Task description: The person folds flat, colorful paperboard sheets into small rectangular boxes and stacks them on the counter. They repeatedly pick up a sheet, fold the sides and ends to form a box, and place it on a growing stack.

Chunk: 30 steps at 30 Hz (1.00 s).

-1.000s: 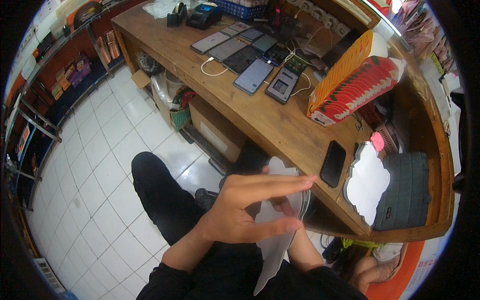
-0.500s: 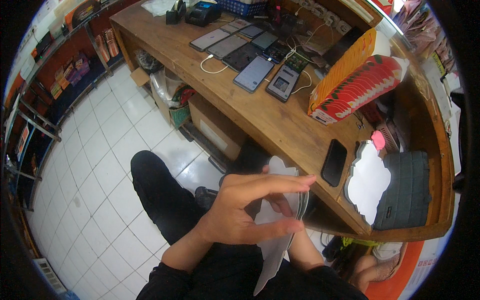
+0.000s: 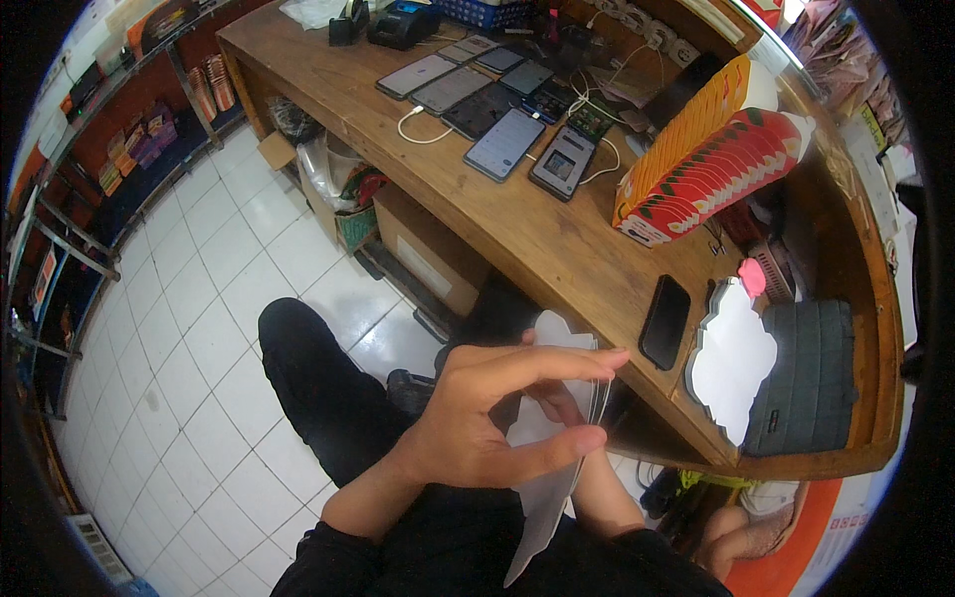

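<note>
On the left, one metal shelf rack (image 3: 75, 343) curves along the pale tiled floor (image 3: 169, 328). One cardboard box (image 3: 428, 249) sits beneath the wooden desk (image 3: 428, 164). At the desk's far end are one black card machine (image 3: 403, 24) and one blue basket (image 3: 484, 14); nearer lie about ten phones (image 3: 504, 144) in a cluster, with white cables (image 3: 423, 137) among them.

The left hand (image 3: 473, 408) comes in from the near left, palm turned down, its thumb and forefinger set wide apart in a C — both tips at the edges of the held sheets (image 3: 542, 497). These are pale, scalloped cut-outs, at least three, standing on edge in front of the body, just off the desk's near side. More fingers show inside that C; whose they are I cannot tell. The right hand (image 3: 595, 466) rises from the near right, mostly hidden behind the thumb and sheets, so I cannot tell its grip.

Farther right stand nested red and yellow cartons (image 3: 711, 174), too many to count. Nearer lie one black phone (image 3: 665, 323), one white scalloped stack (image 3: 731, 368), one pink object (image 3: 751, 279) and one grey pouch (image 3: 801, 378).
</note>
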Each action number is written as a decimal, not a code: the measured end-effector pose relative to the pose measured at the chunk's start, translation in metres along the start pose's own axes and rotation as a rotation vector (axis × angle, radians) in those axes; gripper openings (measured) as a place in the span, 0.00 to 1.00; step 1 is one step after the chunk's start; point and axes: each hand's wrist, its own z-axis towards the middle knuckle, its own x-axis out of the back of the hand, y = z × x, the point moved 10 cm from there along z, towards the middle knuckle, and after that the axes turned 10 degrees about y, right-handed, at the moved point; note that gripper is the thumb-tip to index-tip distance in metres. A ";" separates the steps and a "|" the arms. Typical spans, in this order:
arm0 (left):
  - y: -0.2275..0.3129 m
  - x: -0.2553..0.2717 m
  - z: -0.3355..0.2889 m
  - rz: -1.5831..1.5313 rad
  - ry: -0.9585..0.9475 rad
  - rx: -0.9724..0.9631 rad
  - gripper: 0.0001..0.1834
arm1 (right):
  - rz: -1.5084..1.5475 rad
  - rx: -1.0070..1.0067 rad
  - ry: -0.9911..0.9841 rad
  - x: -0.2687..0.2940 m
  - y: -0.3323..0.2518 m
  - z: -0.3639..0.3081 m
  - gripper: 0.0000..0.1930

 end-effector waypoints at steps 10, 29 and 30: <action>-0.003 0.002 -0.001 -0.035 0.001 0.003 0.27 | 0.024 -0.024 -0.048 -0.001 0.003 0.004 0.20; 0.016 0.084 0.003 0.401 0.510 -0.025 0.35 | -0.298 1.101 0.245 -0.049 -0.189 -0.156 0.10; 0.018 0.094 0.002 0.508 0.612 -0.087 0.34 | -0.311 1.308 0.264 -0.061 -0.205 -0.192 0.10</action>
